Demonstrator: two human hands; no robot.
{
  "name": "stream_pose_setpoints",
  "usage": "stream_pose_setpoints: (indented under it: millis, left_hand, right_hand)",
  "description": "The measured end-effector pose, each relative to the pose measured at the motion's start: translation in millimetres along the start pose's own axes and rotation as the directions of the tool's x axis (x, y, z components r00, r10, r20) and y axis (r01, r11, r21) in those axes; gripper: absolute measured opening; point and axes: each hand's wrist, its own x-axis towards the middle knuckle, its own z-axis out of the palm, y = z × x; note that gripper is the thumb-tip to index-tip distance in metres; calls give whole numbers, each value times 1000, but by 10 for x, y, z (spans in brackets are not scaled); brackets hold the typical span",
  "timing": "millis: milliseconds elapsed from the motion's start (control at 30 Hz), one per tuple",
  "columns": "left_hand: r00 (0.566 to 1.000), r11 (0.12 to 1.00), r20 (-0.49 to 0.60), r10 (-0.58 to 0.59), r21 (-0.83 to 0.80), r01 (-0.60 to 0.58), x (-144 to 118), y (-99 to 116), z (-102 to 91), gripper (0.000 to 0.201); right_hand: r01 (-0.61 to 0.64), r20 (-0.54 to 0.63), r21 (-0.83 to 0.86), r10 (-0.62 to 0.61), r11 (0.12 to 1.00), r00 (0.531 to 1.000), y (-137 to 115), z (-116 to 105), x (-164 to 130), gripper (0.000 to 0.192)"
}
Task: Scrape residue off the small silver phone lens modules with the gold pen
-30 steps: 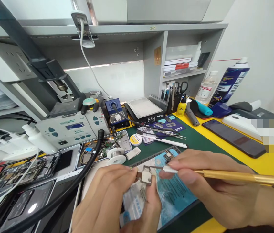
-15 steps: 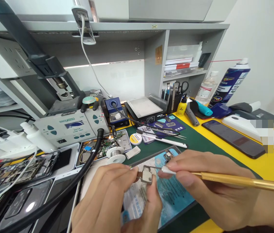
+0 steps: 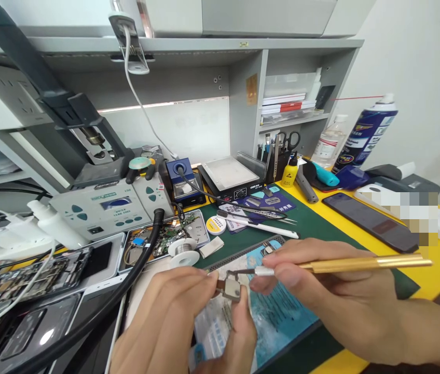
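Between the thumb and fingers of my left hand (image 3: 181,317) is a small square metal-framed module (image 3: 231,290), which looks like a phone camera part with a brown flex strip. My right hand (image 3: 332,291) grips a gold-handled craft knife (image 3: 352,264) like a pen. Its thin dark blade points left, and the tip meets or nearly meets the module's upper edge; actual contact I cannot tell. Below both hands lies a blue and white printed work pad (image 3: 278,327), on which a small electronic part (image 3: 270,249) sits near the far corner.
A solder spool (image 3: 184,254) and a tray of circuit boards (image 3: 126,254) stand left of the pad. The black hose (image 3: 142,265) curves past my left hand. Beyond are a white soldering iron (image 3: 270,228) and tweezers (image 3: 282,220); a black phone (image 3: 368,221) lies right.
The knife's rear end has swung up and lies more level. The module has tilted slightly in my left fingers. The whole view has shifted a little.
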Motion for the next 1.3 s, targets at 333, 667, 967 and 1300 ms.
stream_pose_setpoints:
  millis: [333, 667, 967, 1300]
  left_hand:
    - [999, 1000, 49, -12, 27, 11, -47, -129, 78, 23]
    - [999, 998, 41, -25, 66, 22, 52, 27, -36, 26]
    - [1000, 1000, -7, 26, 0, -26, 71, 70, -18, 23]
    - [958, 958, -12, 285, 47, -284, 90, 5, -45, 34]
  right_hand:
    - [-180, 11, 263, 184, 948, 983, -20, 40, 31, 17]
    - [35, 10, -19, -35, 999, 999, -41, -20, 43, 32]
    - [94, 24, -73, -92, 993, 995, -29, -22, 37, 33]
    - [125, 25, -102, -124, 987, 992, -54, -21, 51, 35]
